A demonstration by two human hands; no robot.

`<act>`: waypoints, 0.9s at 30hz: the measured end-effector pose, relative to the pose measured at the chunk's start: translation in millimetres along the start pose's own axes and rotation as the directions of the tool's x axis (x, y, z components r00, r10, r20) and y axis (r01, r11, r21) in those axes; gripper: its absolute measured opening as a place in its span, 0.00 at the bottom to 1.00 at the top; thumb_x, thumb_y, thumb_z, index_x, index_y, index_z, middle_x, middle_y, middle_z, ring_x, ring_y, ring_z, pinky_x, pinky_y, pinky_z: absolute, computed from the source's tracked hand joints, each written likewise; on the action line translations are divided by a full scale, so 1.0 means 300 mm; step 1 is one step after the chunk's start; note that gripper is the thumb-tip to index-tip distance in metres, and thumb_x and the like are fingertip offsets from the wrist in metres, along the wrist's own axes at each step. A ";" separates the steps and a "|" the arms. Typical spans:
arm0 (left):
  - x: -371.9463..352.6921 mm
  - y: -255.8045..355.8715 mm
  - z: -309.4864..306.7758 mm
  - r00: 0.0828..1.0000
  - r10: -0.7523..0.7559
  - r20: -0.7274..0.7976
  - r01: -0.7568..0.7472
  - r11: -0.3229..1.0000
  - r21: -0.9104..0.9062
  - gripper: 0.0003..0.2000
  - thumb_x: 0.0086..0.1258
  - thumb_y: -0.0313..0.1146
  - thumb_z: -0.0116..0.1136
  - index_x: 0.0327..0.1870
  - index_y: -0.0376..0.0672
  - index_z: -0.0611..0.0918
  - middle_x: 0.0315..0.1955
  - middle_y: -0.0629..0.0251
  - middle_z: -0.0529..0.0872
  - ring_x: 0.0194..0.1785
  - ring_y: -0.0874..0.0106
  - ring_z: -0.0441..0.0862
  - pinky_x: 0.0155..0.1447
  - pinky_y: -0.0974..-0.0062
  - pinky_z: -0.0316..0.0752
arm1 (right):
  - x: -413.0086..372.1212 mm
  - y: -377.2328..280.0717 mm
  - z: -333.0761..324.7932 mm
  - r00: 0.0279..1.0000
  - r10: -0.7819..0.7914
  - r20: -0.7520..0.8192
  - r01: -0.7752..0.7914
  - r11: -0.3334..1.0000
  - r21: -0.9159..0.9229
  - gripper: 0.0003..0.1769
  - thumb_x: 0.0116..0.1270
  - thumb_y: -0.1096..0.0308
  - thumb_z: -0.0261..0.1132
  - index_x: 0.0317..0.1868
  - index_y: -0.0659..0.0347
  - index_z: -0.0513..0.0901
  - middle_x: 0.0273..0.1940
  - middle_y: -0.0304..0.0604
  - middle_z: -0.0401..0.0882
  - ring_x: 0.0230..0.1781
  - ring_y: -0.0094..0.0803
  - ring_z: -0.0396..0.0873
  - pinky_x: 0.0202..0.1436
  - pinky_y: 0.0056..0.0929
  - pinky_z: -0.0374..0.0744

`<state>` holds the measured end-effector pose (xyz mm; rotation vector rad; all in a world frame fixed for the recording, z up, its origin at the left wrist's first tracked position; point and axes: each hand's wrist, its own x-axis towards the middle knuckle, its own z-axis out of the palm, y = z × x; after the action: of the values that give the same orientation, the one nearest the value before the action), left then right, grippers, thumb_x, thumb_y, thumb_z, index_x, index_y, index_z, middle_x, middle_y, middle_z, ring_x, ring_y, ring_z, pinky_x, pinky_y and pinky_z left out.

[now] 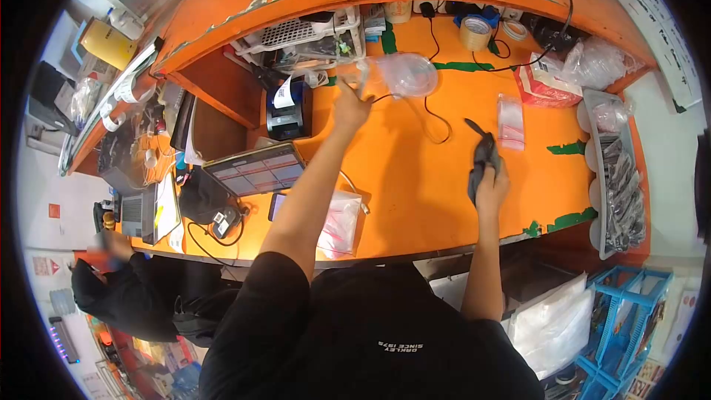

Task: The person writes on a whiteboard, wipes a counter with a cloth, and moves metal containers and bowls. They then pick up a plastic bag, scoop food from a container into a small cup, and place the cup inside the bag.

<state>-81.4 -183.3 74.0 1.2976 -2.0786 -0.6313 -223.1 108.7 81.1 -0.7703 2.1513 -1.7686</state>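
Observation:
My left hand reaches over the orange desk, its fingers smeared by motion. Just to its right lies a round, clear plastic piece. Close by on the other side stands a black label printer with a white label sticking out. My right hand is closed around a dark, folded item with a narrow strap-like end pointing up and left; its exact kind I cannot tell. Beyond that hand, a stack of small clear bags with red lines rests on the desk.
A grey tray of black items in clear wrap runs along the right edge. A tablet and a pack of bags are at left. Tape rolls and a red-white box sit at the back. Another person is at lower left.

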 end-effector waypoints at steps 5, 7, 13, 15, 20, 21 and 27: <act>0.073 0.087 -0.198 0.995 -0.060 -0.077 0.077 0.965 0.250 0.23 0.64 0.41 0.54 0.53 0.32 0.67 0.33 0.47 0.84 0.36 0.50 0.82 0.40 0.57 0.76 | -0.091 0.206 -0.003 0.966 -0.259 0.006 0.110 0.391 -0.914 0.28 0.63 0.61 0.57 0.64 0.56 0.69 0.68 0.59 0.55 0.68 0.60 0.49 0.68 0.57 0.49; 0.053 0.043 -0.193 0.995 -0.048 0.087 0.013 0.932 0.363 0.26 0.65 0.42 0.51 0.55 0.29 0.64 0.32 0.47 0.84 0.35 0.50 0.82 0.39 0.56 0.76 | -0.105 0.216 0.046 0.972 -0.233 0.011 0.114 0.436 -0.892 0.31 0.61 0.59 0.58 0.66 0.50 0.67 0.71 0.58 0.49 0.69 0.62 0.47 0.68 0.60 0.48; -0.035 -0.031 -0.159 0.949 0.200 -0.244 -0.092 0.915 0.392 0.27 0.62 0.48 0.57 0.54 0.36 0.71 0.42 0.43 0.80 0.49 0.52 0.79 0.51 0.58 0.74 | -0.246 0.139 0.278 0.848 -0.079 0.523 0.431 0.677 -0.597 0.29 0.60 0.60 0.60 0.63 0.51 0.71 0.68 0.55 0.56 0.67 0.57 0.53 0.66 0.54 0.54; -0.095 0.007 -0.255 0.962 0.064 0.267 -0.126 0.966 0.224 0.29 0.62 0.52 0.56 0.53 0.35 0.72 0.44 0.46 0.80 0.49 0.51 0.79 0.49 0.59 0.75 | -0.241 0.120 0.291 0.743 -0.029 0.669 0.446 0.766 -0.462 0.28 0.60 0.59 0.60 0.62 0.53 0.72 0.68 0.54 0.57 0.67 0.57 0.53 0.64 0.53 0.56; -0.500 -0.018 -0.344 0.702 -0.240 0.670 -0.260 0.790 0.555 0.43 0.49 0.63 0.62 0.57 0.34 0.68 0.50 0.47 0.76 0.48 0.52 0.80 0.49 0.59 0.76 | -0.122 0.115 0.339 0.881 -0.155 0.447 0.456 0.531 -0.714 0.28 0.61 0.55 0.59 0.63 0.51 0.72 0.69 0.55 0.52 0.67 0.55 0.51 0.63 0.52 0.55; -0.557 -0.040 -0.338 0.665 -0.308 0.680 -0.231 0.781 0.580 0.48 0.46 0.64 0.64 0.62 0.34 0.65 0.54 0.46 0.73 0.49 0.53 0.80 0.49 0.59 0.76 | -0.126 0.114 0.373 0.896 -0.135 0.423 0.427 0.522 -0.738 0.29 0.62 0.54 0.59 0.63 0.50 0.71 0.70 0.56 0.50 0.67 0.55 0.51 0.63 0.52 0.54; -0.703 -0.136 -0.292 0.889 -0.124 0.442 -0.145 0.837 0.527 0.55 0.37 0.62 0.70 0.65 0.35 0.60 0.58 0.47 0.65 0.57 0.51 0.72 0.51 0.59 0.76 | -0.254 0.064 0.541 0.720 -0.145 0.679 0.439 0.852 -0.284 0.21 0.61 0.62 0.59 0.55 0.57 0.76 0.57 0.54 0.70 0.60 0.52 0.62 0.59 0.44 0.64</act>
<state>77.4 -15.1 58.5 1.5497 -2.8094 -0.3604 -82.2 17.6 14.9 -1.6441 1.9866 -0.8837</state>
